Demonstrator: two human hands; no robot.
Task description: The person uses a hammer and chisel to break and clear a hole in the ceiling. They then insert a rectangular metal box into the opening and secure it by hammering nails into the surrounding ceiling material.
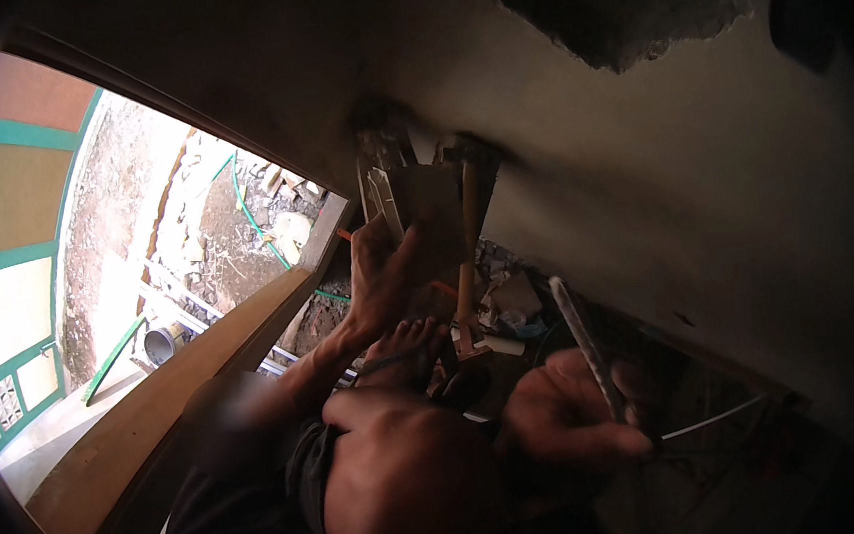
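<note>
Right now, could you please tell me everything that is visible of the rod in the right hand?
The rod is slender and straight, pale grey and mottled, perhaps metal, though the dim light leaves this unsure. The right hand holds it at a slant, its blunt upper end free and leaning left in the picture. Farther down, it is lost in shadow.

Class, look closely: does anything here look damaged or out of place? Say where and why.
Yes. The pale wall has a dark, ragged patch at the upper right, as if its surface had broken away. Broken rubble also lies scattered on the ground beside the person's foot, untidy for a place of work.
</note>
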